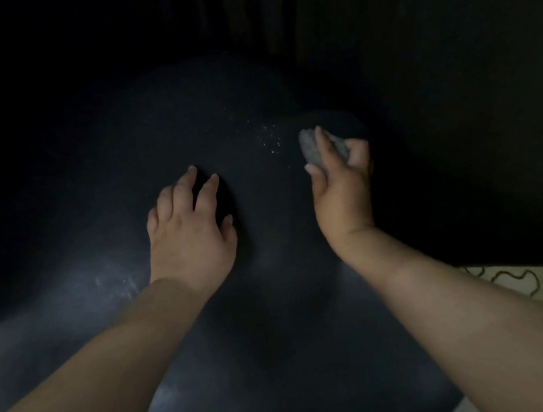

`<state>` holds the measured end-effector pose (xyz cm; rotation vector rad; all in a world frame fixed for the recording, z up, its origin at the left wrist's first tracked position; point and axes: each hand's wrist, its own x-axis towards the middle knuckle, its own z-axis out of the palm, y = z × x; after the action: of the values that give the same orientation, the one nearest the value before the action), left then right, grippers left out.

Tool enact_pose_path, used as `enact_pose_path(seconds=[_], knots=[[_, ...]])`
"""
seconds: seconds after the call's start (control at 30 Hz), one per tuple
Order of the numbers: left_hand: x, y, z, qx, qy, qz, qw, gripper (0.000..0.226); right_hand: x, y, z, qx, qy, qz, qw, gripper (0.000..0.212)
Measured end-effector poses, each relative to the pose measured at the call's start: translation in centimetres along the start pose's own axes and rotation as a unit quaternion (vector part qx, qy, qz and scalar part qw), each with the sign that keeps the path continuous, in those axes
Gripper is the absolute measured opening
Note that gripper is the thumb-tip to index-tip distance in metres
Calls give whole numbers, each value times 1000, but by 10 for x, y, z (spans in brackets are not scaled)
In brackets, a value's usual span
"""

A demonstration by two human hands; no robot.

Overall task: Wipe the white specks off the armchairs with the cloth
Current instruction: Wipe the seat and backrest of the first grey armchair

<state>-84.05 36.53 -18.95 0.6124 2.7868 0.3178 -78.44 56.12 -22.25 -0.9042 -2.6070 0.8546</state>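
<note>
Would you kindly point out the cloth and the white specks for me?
cloth [311, 148], head view, on the grey bunched part left of the fingers.
white specks [269, 137], head view, middle of the scatter on the armchair.

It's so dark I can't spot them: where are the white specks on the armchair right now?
Head view, centre: the white specks dot the armchair just left of the cloth gripped by the right hand.

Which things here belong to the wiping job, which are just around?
Job: cloth in right hand; white specks; dark armchair; left hand resting on it.
Around: patterned floor; dark surface at right.
</note>
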Motion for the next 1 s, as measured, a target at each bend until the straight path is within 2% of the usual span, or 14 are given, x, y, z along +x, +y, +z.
enact_pose_path(seconds=[0.17, 0.23, 0.33, 0.4, 0.53, 0.6, 0.7, 0.8, 0.9, 1.0], knots=[[9, -3, -2, -5, -1, 9, 1000, 60, -51, 4, -11, -31, -63, -108, 992, 59], [14, -7, -5, -9, 1, 8, 1000, 60, -40, 13, -16, -39, -51, -76, 995, 58], [22, -14, -9, -12, 4, 6, 1000, 60, 5, 1, -3, -20, 1, 21, 1000, 51], [27, -19, -11, -11, 3, 9, 1000, 60, 22, -19, 11, -19, -10, 43, 999, 47], [36, -24, -14, -8, -7, 13, 1000, 61, -9, -44, 23, -16, -73, -70, 995, 51], [40, -27, -17, -8, -9, 11, 1000, 61, -22, -38, 19, -20, -44, -88, 995, 56], [48, -34, -20, -5, -3, 12, 1000, 61, 9, -33, 18, -20, 7, 6, 1000, 51], [56, -40, -21, -8, -1, 10, 1000, 61, 53, -50, 33, -16, 1, 84, 996, 49], [62, -43, -20, -14, 2, 14, 1000, 61, 52, -76, 49, -29, -40, 12, 999, 50], [65, -46, -20, -24, 6, 12, 1000, 61, 10, -79, 50, -32, -85, -72, 993, 54]])
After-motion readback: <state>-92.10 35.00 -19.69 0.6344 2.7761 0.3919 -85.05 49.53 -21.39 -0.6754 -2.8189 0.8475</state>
